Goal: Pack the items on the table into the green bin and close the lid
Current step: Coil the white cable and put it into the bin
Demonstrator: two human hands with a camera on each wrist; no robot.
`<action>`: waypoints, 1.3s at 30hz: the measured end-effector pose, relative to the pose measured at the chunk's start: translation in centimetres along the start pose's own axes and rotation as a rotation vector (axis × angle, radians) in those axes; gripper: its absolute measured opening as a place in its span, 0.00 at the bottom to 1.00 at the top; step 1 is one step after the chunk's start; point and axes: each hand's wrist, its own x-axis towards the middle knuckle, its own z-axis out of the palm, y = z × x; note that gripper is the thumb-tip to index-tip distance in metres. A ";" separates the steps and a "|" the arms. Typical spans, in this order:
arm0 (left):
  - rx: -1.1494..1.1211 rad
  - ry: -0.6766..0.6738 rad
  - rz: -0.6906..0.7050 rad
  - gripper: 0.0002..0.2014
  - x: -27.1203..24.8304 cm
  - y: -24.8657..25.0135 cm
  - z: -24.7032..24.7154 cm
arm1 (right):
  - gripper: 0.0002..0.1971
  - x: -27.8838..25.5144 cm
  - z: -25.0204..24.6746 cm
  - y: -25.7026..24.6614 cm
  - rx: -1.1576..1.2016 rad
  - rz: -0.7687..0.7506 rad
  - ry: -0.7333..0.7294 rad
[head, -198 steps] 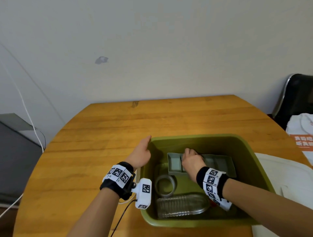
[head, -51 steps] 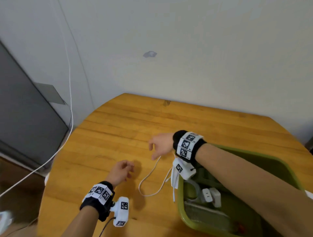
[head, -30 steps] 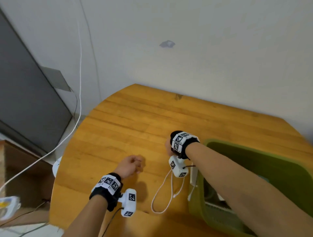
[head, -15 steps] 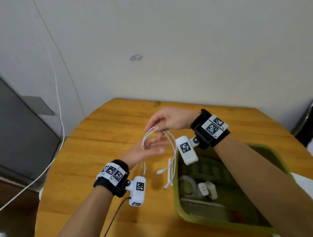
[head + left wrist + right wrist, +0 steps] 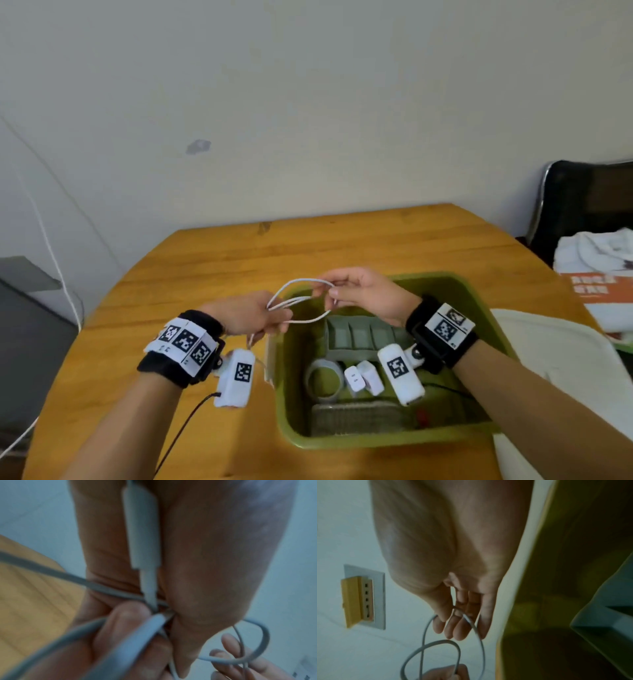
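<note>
Head view puts the white cable (image 5: pixel 301 303) in mid-air at the centre of the frame, strung between the two hands above the upper-left corner of the green bin (image 5: pixel 383 442). Its loops run roughly left to right across the picture, from the left hand (image 5: pixel 246 317) to the right hand (image 5: pixel 363 296). The left hand sits over the wooden table (image 5: pixel 239 260), just left of the bin's rim. The right hand is already above the bin's opening, so it looks the nearer of the two to the drop spot, which lies below and to the lower right of the cable.

The left hand has its fingers and thumb curled tight on the gathered strands; the left wrist view shows them pinched at the fingertips (image 5: pixel 130 616), with one plug end lying along the palm. The right hand holds the far end of the loops in a light pinch of thumb and fingers (image 5: pixel 458 626), the others loosely bent.

The cable is thin, white and limp, folded into a few open loops, with a short tail hanging below the left hand. Loose loops like these would likely spring apart if let go unevenly.

Inside the bin lie a grey divided tray (image 5: pixel 363 337), a roll of tape (image 5: pixel 323 378), two white chargers (image 5: pixel 363 378) and a clear bottle (image 5: pixel 356 416). A white lid (image 5: pixel 555 377) rests at the right of the frame.
</note>
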 end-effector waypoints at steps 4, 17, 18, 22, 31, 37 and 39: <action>0.002 -0.102 -0.143 0.18 -0.8 -0.2 1.2 | 0.15 -0.3 1.9 0.8 -0.138 0.038 -0.076; -0.410 -0.132 -0.257 0.19 -3.5 -3.2 6.7 | 0.14 0.5 5.4 1.3 -0.655 -0.009 -0.324; -0.463 -0.124 -0.253 0.19 -3.8 -3.6 7.1 | 0.15 0.5 5.6 1.3 -0.653 0.001 -0.333; -0.402 -0.063 -0.225 0.19 -4.7 -3.4 7.0 | 0.15 0.9 6.0 1.4 -0.611 -0.022 -0.343; -0.104 -0.071 -0.041 0.16 -2.3 0.9 3.1 | 0.23 0.0 2.9 0.1 -0.304 -0.045 -0.176; 0.083 -0.059 0.036 0.09 2.2 4.9 3.2 | 0.31 -2.4 -1.9 1.0 -0.131 0.103 -0.019; 0.124 -0.097 0.046 0.12 4.1 6.2 4.2 | 0.29 -3.7 -3.9 1.4 -0.079 0.206 0.001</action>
